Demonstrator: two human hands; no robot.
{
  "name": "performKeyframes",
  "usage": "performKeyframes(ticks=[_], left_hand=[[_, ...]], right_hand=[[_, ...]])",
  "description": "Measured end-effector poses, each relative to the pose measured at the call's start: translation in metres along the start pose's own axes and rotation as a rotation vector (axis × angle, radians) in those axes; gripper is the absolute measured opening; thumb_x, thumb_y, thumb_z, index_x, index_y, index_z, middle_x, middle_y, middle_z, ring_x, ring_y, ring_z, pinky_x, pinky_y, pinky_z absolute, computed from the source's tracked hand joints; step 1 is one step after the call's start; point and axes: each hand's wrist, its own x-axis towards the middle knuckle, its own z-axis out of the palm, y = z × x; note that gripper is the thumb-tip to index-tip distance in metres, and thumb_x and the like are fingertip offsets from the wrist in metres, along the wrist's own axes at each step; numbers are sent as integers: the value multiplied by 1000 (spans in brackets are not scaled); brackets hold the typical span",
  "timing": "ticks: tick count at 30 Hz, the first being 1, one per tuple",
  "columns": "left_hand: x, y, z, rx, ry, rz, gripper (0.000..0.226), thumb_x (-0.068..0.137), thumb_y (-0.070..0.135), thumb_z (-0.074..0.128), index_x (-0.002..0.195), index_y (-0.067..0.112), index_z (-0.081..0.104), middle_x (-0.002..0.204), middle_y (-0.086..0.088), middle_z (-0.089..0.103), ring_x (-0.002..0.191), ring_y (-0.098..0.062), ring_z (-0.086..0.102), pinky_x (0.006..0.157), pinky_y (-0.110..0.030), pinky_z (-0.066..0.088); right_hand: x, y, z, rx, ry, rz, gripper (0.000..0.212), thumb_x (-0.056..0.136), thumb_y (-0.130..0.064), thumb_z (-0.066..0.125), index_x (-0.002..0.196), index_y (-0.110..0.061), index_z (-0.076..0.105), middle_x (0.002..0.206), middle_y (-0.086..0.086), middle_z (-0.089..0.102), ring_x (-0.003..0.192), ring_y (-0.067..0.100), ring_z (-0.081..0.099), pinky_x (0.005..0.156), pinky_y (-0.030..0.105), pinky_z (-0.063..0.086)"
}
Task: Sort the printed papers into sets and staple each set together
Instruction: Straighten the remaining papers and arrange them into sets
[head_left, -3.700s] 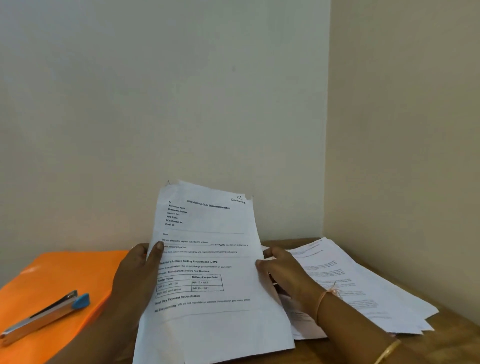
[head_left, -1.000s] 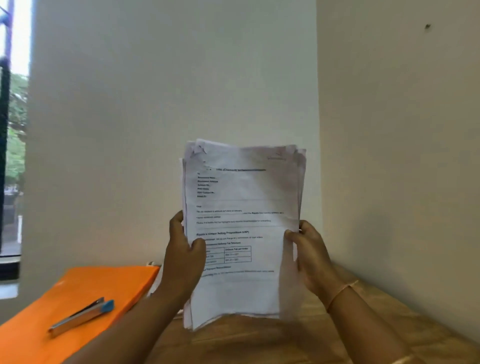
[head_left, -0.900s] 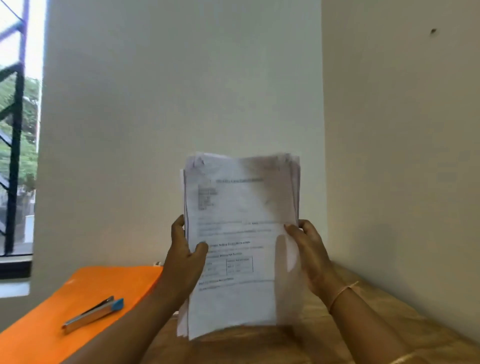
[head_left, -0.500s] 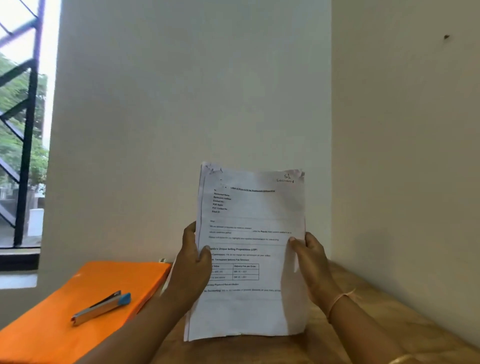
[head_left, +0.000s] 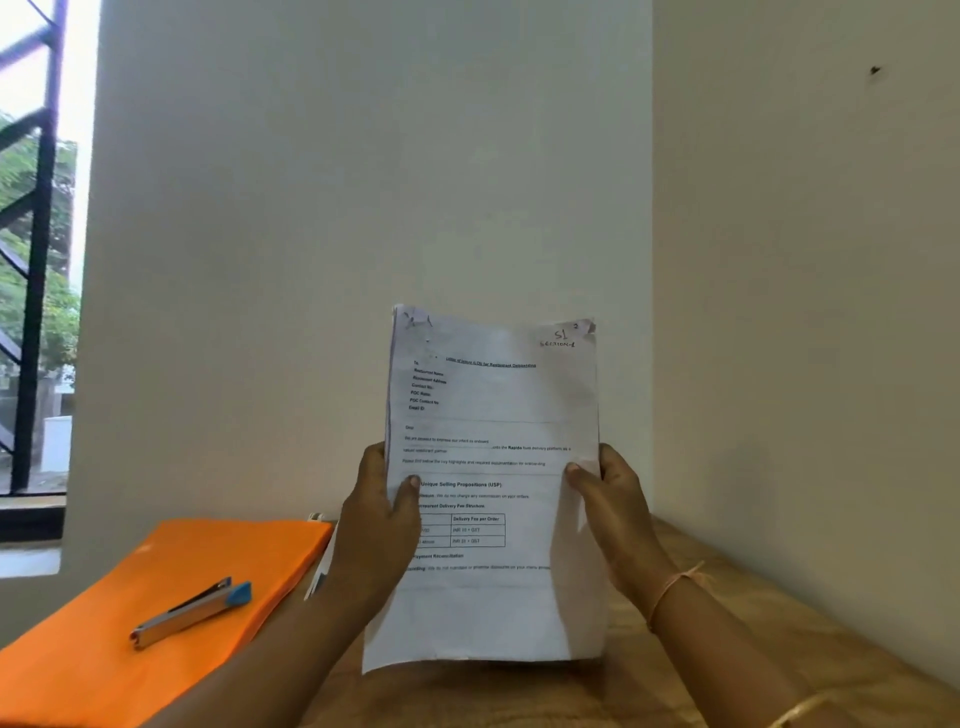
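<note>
We hold the stack of papers (head_left: 493, 467) upright above the tabletop (head_left: 649, 691); left hand (head_left: 376, 525) and right hand (head_left: 615, 514) pinch its side edges; the stapler (head_left: 189, 613) lies on the orange folder (head_left: 156, 597) at the left edge.

**user1:** what's all that sitting on?

**user2:** brown wooden counter (head_left: 467, 696), tucked into the wall corner. there's a flat orange paper folder (head_left: 234, 545) lying on the left side of it, and a few white sheets (head_left: 319, 569) peek out along the folder's right edge, can't tell if they're under it.
</note>
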Motion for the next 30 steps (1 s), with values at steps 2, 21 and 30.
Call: performKeyframes(ticks=[2, 21, 30], left_hand=[[-2, -2, -3, -29, 5, -14, 21, 94, 10, 52, 110, 20, 46, 96, 13, 58, 78, -3, 60, 56, -8, 50], [3, -35, -11, -172, -150, -536, 40, 89, 0, 56, 126, 9, 43, 92, 0, 61, 78, -19, 63, 61, -31, 51], [0, -66, 5, 880, -357, 11, 52, 91, 19, 54, 140, 27, 35, 157, 0, 11, 144, -24, 14, 115, -39, 19]], right_hand=[[-4, 0, -1, 19, -3, 0, 20, 94, -6, 48, 96, -21, 61, 93, -2, 68, 83, 13, 62, 67, 22, 49], [-2, 30, -4, 47, -153, 423, 12, 95, 0, 48, 101, -3, 59, 93, 14, 67, 79, 25, 63, 70, 31, 53], [-14, 67, 11, -565, -323, 391, 11, 89, -5, 50, 91, -13, 58, 88, 3, 60, 71, 11, 55, 51, 16, 41]])
